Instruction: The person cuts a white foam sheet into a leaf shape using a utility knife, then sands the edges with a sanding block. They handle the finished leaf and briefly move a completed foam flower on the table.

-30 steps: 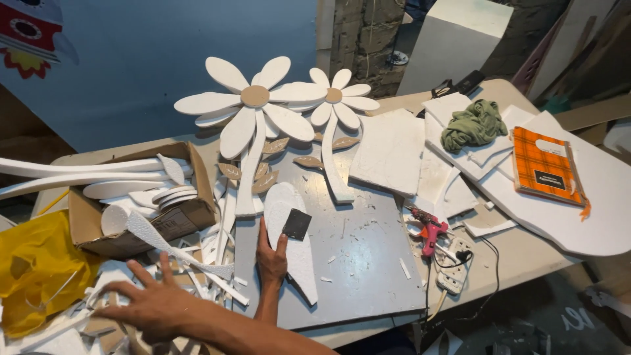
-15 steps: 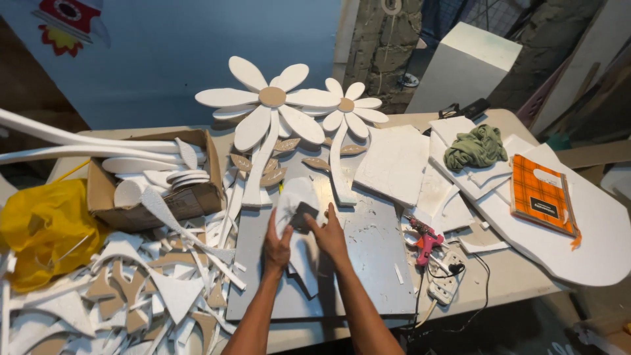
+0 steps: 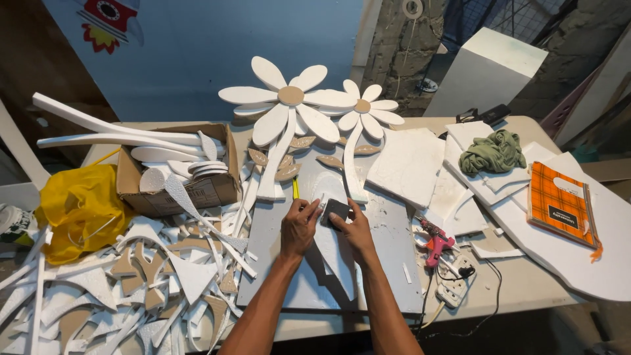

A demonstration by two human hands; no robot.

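Left hand (image 3: 300,227) steadies white petal (image 3: 335,253) on grey board (image 3: 388,263); right hand (image 3: 353,229) presses dark block (image 3: 335,212) onto it. Scraps (image 3: 164,283) crowd left, glue gun (image 3: 434,246) right. Hands unmoved since half-second ago.

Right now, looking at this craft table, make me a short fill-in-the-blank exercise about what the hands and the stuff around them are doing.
1. The right hand presses a small dark ____ onto the white leaf-shaped foam piece.
2. The left hand steadies that piece on a ____ board.
3. The glue gun lying to the right of the board is ____.
4. The crumpled bag beside the cardboard box is ____.

Missing words: block; grey; pink; yellow
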